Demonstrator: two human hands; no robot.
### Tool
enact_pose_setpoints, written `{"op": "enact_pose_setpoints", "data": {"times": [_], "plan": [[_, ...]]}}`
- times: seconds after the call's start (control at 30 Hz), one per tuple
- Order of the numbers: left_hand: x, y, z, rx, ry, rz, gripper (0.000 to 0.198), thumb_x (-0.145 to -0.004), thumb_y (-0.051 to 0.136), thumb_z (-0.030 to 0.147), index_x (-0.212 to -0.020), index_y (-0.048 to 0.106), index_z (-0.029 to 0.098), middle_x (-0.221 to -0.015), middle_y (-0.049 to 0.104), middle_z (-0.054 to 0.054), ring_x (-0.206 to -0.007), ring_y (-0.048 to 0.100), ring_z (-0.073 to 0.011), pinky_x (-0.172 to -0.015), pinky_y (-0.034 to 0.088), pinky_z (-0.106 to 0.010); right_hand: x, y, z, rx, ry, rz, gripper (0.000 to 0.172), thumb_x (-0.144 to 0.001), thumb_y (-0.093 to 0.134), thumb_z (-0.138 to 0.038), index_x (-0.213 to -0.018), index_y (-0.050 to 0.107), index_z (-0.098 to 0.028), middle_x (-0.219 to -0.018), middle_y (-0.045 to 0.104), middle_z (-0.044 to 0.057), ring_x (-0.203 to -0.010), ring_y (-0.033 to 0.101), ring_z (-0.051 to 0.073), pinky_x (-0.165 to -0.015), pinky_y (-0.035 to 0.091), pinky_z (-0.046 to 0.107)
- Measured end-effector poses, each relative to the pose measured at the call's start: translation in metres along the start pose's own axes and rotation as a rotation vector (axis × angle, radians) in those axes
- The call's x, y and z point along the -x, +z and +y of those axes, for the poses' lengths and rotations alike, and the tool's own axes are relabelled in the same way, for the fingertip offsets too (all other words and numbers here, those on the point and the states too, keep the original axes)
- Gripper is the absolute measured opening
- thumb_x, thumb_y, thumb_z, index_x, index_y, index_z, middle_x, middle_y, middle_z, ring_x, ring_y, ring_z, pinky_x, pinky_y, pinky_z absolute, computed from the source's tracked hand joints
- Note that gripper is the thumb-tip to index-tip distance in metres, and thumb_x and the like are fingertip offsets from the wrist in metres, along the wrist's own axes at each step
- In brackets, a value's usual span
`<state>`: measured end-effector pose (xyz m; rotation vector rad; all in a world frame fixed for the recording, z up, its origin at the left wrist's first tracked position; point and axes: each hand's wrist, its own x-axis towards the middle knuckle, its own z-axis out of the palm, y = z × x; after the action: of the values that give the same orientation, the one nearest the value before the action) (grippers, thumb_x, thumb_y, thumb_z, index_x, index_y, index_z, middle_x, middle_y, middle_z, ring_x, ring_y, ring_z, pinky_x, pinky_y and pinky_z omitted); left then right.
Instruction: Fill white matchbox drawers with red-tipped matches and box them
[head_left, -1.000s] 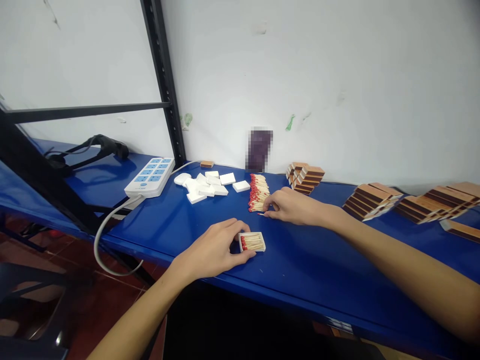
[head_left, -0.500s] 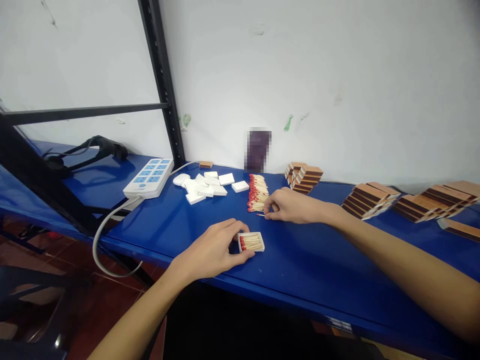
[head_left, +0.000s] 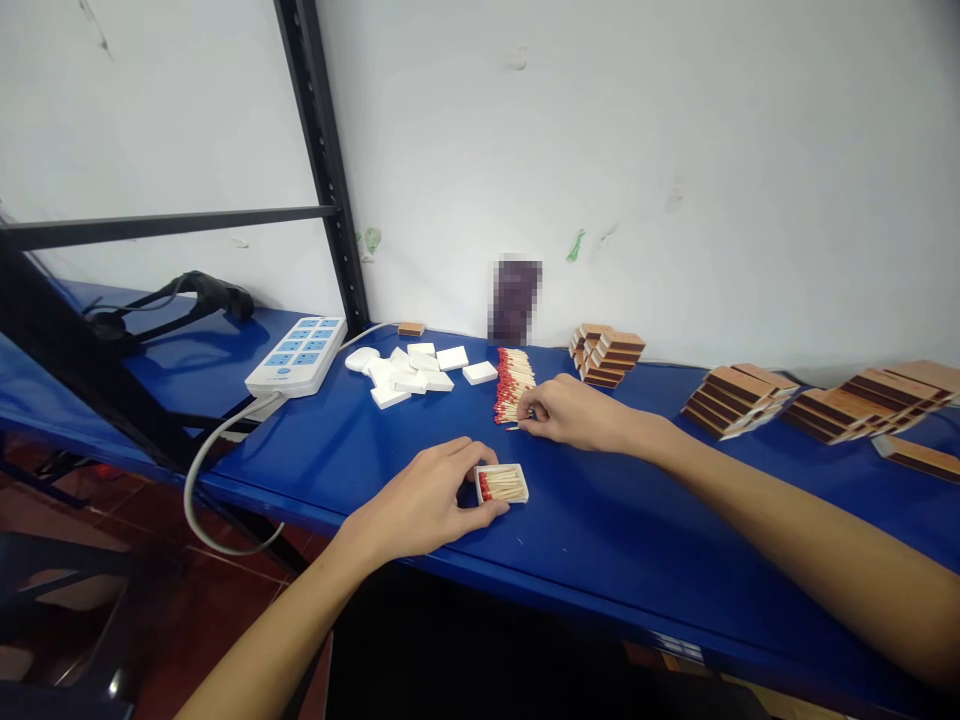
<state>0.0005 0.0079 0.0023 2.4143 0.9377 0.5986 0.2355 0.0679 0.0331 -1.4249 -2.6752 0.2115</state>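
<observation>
My left hand [head_left: 431, 500] grips a small white matchbox tray [head_left: 527, 490] between thumb and fingers, on the blue table near its front edge. Red-headed matches [head_left: 501, 485] lie side by side in the tray. Behind it, my right hand [head_left: 562, 410] pinches a single match [head_left: 513, 429], whose red head pokes out to the left of the fingertips. That hand is at the near end of a long pile of loose matches [head_left: 516, 375], with the red heads toward the left.
Several white trays [head_left: 412, 375] are heaped left of the match pile, near a power strip [head_left: 300, 355]. Stacked matchboxes [head_left: 611, 352] stand against the wall, with further stacks [head_left: 739, 400] to the right. A black shelf post [head_left: 322, 150] rises at left.
My right hand has shifted slightly left, closer to the match pile, with the match still pinched. My left hand and the tray have stayed put.
</observation>
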Motion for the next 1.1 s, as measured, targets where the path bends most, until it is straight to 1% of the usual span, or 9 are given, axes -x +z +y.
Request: {"op": "enact_pose_setpoints", "data": {"times": [0.23,0.43,0.53,0.7,0.8,0.87,0.97,1.1], "plan": [[0.000,0.000,0.000,-0.014,0.002,0.000,0.025,-0.086,0.062,0.038,-0.105,0.057,0.022,-0.092,0.060,-0.001,-0.077,0.055,-0.0169,-0.067,0.042,-0.028,0.000,0.000,0.001,-0.021,0.015,-0.017,0.019,-0.081,0.055,-0.022,-0.083,0.073,-0.018,-0.073,0.072,0.004,-0.065,0.062,0.016,-0.061,0.041,0.026],[0.000,-0.001,0.001,-0.005,-0.001,-0.003,0.023,-0.086,0.062,0.037,-0.103,0.057,0.022,-0.090,0.059,0.000,-0.074,0.054,-0.0156,-0.065,0.041,-0.027,0.002,-0.004,-0.001,-0.067,0.013,-0.038,0.017,-0.079,0.053,-0.018,-0.071,0.067,-0.017,-0.062,0.065,0.000,-0.056,0.055,0.012,-0.057,0.039,0.024],[0.000,-0.001,0.001,-0.005,-0.003,-0.004,0.023,-0.086,0.062,0.037,-0.103,0.057,0.022,-0.091,0.059,0.000,-0.074,0.054,-0.0157,-0.065,0.041,-0.027,0.003,-0.006,-0.002,-0.073,-0.004,-0.071,0.015,-0.079,0.053,-0.018,-0.071,0.065,-0.018,-0.059,0.061,-0.001,-0.054,0.052,0.011,-0.055,0.037,0.023],[0.000,0.000,0.000,-0.010,0.002,-0.003,0.023,-0.086,0.062,0.037,-0.103,0.057,0.022,-0.090,0.060,-0.001,-0.075,0.054,-0.0164,-0.066,0.041,-0.028,0.004,-0.007,-0.001,-0.089,-0.007,-0.119,0.010,-0.078,0.054,-0.020,-0.075,0.064,-0.018,-0.063,0.061,-0.001,-0.058,0.052,0.012,-0.056,0.036,0.023],[0.000,0.000,0.000,-0.010,0.000,-0.003,0.023,-0.086,0.063,0.036,-0.104,0.057,0.023,-0.090,0.059,0.000,-0.075,0.054,-0.0157,-0.066,0.041,-0.027,0.006,-0.008,0.001,-0.096,-0.015,-0.143,0.011,-0.079,0.054,-0.024,-0.076,0.062,-0.018,-0.063,0.059,-0.001,-0.058,0.051,0.012,-0.055,0.036,0.024],[0.000,0.000,0.000,-0.011,0.000,-0.004,0.023,-0.086,0.063,0.036,-0.104,0.057,0.023,-0.091,0.059,0.001,-0.075,0.054,-0.0154,-0.066,0.040,-0.027,0.007,-0.009,0.002,-0.105,-0.026,-0.180,0.011,-0.079,0.054,-0.024,-0.077,0.062,-0.018,-0.062,0.059,-0.001,-0.056,0.050,0.012,-0.054,0.036,0.024],[0.000,0.000,0.000,-0.013,0.006,0.000,0.023,-0.086,0.063,0.037,-0.103,0.057,0.022,-0.090,0.059,0.000,-0.076,0.055,-0.0161,-0.066,0.040,-0.027,0.010,-0.012,0.001,-0.079,-0.036,-0.244,0.008,-0.077,0.054,-0.022,-0.073,0.061,-0.019,-0.059,0.057,-0.002,-0.053,0.049,0.012,-0.051,0.033,0.024],[0.000,0.000,0.000,-0.007,0.008,0.002,0.023,-0.086,0.062,0.037,-0.103,0.058,0.022,-0.090,0.060,0.000,-0.076,0.055,-0.0164,-0.066,0.041,-0.027,0.012,-0.015,-0.004,-0.023,-0.026,-0.262,0.009,-0.076,0.054,-0.022,-0.068,0.057,-0.019,-0.057,0.053,-0.002,-0.053,0.047,0.012,-0.050,0.031,0.025]]}}
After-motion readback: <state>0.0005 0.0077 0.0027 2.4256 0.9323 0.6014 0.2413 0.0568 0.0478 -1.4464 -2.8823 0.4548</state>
